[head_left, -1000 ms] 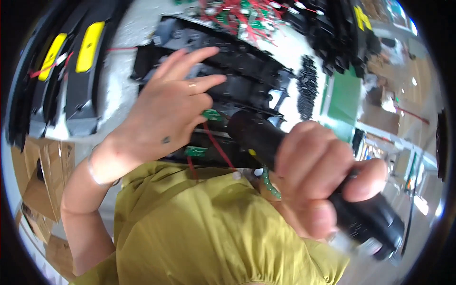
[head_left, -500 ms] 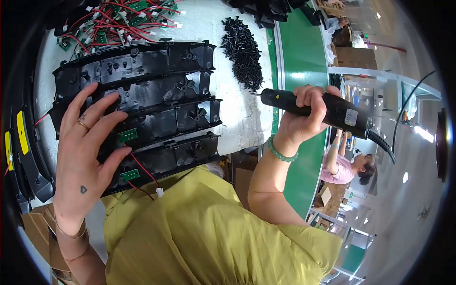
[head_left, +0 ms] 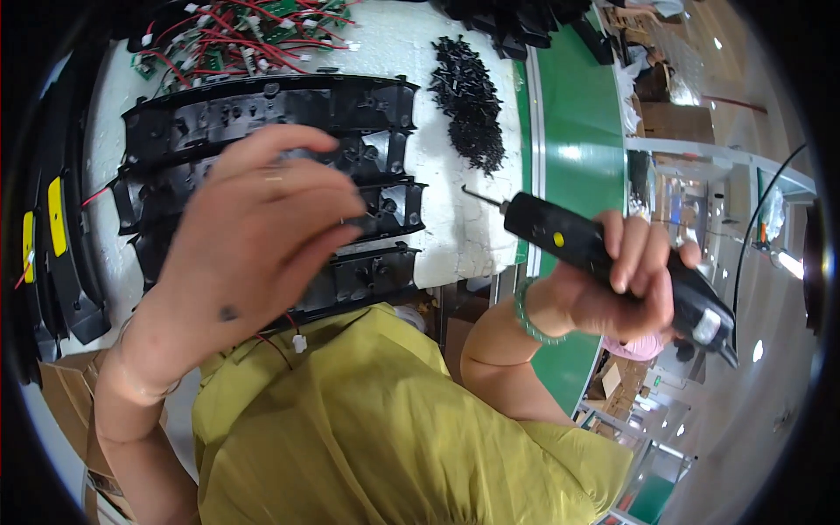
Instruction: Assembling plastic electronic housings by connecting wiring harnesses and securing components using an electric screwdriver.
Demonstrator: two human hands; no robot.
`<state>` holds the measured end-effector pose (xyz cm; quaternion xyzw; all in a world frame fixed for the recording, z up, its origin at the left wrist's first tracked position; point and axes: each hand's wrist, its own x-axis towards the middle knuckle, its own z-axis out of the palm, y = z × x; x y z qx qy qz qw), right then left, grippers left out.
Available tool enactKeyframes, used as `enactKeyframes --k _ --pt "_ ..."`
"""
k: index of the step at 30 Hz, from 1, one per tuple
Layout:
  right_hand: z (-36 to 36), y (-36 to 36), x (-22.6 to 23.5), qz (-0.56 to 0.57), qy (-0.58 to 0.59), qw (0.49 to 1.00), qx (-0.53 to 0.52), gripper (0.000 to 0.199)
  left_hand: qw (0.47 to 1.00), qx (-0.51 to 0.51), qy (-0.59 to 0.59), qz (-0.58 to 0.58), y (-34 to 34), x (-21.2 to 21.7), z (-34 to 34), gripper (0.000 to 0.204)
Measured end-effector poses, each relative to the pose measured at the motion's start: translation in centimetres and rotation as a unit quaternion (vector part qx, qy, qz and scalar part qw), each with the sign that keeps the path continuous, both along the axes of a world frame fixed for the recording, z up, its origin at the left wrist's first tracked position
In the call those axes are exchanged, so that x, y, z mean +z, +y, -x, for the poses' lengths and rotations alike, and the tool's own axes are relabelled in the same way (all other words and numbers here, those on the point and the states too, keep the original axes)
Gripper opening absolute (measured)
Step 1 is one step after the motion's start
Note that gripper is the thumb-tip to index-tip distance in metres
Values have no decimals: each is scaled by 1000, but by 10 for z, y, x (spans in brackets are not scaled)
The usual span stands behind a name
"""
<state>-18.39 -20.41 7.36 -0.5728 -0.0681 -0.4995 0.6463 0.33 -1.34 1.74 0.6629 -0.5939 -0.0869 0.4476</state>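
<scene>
Now the white, grainy worktop (head_left: 455,229) carries rows of curved, glossy black plastic panels (head_left: 302,107); the left hand (head_left: 258,236) has lifted off them, leaving them unsteadied, its fingers curled, whether on anything I cannot tell; the right hand (head_left: 632,278) stays clamped round a smooth black electric screwdriver (head_left: 560,234), its thin bit (head_left: 481,196) drawn slightly clear of the spiky heap of black screws (head_left: 470,105)

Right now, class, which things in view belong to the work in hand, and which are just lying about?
Apparently in the work:
electric screwdriver, in the right hand
black plastic shells, partly hidden by the left hand
pile of black screws
circuit boards with red wires

Seemingly just lying about:
yellow-panelled black casings, at left
cardboard box, lower left
</scene>
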Motion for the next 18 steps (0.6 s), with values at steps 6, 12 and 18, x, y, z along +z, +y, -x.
enactKeyframes --k 6,12,18 --pt "-15 40 16 -40 -54 995 75 33 997 -66 6 46 -22 -8 8 21" --pt "-27 48 18 -39 -52 991 116 28 994 -55 19 93 -9 -14 8 17" --pt "-36 59 17 -33 -72 991 110 26 997 -31 3 71 -2 -12 8 16"
